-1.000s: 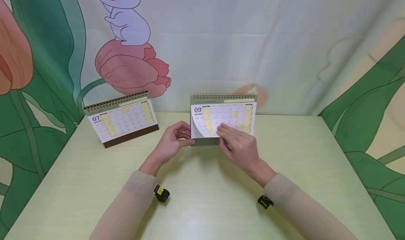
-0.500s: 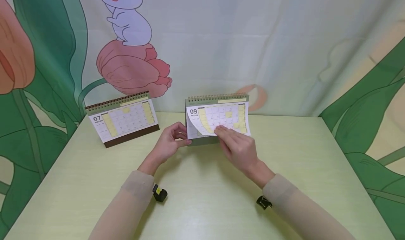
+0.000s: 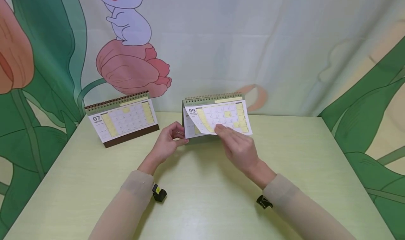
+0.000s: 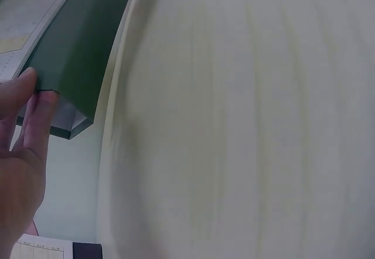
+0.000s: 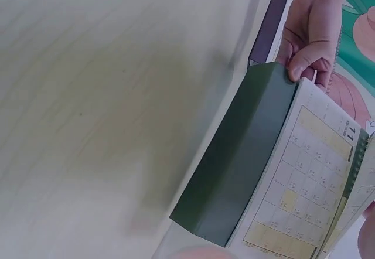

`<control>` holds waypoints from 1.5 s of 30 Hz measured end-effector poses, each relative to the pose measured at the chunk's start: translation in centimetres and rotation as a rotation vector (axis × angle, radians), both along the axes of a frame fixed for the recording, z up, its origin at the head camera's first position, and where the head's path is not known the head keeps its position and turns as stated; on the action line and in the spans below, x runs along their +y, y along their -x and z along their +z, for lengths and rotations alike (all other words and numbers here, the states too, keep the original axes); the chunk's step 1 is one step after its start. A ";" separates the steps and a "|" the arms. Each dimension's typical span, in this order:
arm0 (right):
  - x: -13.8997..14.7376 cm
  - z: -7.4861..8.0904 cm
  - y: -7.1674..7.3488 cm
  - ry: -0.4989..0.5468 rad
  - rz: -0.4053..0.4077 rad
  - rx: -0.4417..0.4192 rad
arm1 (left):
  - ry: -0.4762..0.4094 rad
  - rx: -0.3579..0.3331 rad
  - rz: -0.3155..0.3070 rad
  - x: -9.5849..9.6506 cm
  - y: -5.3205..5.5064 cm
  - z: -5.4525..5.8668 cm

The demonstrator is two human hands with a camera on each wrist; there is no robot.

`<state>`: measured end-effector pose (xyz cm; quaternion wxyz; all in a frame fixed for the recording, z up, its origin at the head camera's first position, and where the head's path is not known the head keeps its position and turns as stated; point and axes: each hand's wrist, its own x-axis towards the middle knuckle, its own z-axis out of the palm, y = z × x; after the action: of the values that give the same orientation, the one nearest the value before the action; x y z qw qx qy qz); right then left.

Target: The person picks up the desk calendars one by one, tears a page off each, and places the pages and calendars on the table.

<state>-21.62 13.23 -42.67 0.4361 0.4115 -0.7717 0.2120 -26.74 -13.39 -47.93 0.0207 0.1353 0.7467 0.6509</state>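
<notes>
Compared with a second ago, the green calendar [image 5: 240, 159] sits a little farther left, and its 09 page [image 3: 221, 117] is lifted more, lower left corner swung off the sheet beneath. The fingers of the right hand [image 3: 238, 145] pinch that page's lower edge; those of the left hand [image 3: 167, 141] are clamped on the green calendar's lower left corner. Left of the green calendar, a gap separates the brown-based calendar [image 3: 123, 120]. Behind it runs the far edge of the surface [image 3: 303, 148], which spreads wide rightward.
</notes>
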 end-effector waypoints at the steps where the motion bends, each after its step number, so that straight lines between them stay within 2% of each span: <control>1: 0.0 0.1 0.0 -0.002 -0.001 0.003 | 0.004 0.000 0.003 0.0 0.0 0.0; 6: -0.1 0.4 -0.3 0.009 -0.008 0.025 | 0.014 0.002 0.005 -0.1 -0.1 0.0; 12: 0.2 1.3 -0.1 0.098 -0.018 0.060 | 0.028 0.023 0.001 0.0 -0.1 -0.3; 16: 0.3 1.9 0.1 0.148 -0.029 0.053 | 0.035 0.034 0.003 0.0 -0.1 -0.4; 22: 0.5 2.5 0.3 0.225 -0.037 -0.008 | 0.050 0.041 0.009 0.1 -0.1 -0.6; 30: 0.5 2.6 0.4 0.406 -0.029 -0.089 | 0.064 0.034 0.011 0.3 0.0 -0.2; 37: 0.7 2.4 0.6 0.499 -0.031 -0.167 | 0.074 0.025 0.009 0.5 0.1 0.1; 45: 0.8 2.6 1.3 0.603 -0.021 -0.223 | 0.083 0.033 0.013 0.4 -0.1 0.0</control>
<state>-22.92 14.05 -40.07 0.4533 0.2299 -0.7215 0.4703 -26.68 -12.95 -47.96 0.0098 0.1403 0.7740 0.6173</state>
